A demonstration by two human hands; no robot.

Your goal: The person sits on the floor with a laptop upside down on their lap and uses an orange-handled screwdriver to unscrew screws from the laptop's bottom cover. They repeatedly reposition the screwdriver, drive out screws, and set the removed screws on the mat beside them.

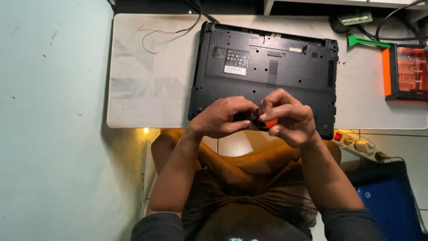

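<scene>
Left hand (223,117) and right hand (285,117): together over the laptop's (267,67) near edge, both grips pinched on one small orange-and-black tool (266,123). Laptop: black, underside up, on white surface (151,89). Orange case (403,71): far right, well apart.

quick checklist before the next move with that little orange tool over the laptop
1. Both hands on the tool: ok. The left hand and right hand meet on the small orange and black tool.
2. Tool tip fitted: cannot tell, the fingers hide it.
3. Laptop bottom up and flat on the mat: ok.
4. Battery bay empty: ok, the slot along the far edge looks open.
5. Bit case within reach: ok, it lies open on the mat to the right.
6. Loose wires off the laptop: ok, they lie on the mat to its left.
</scene>
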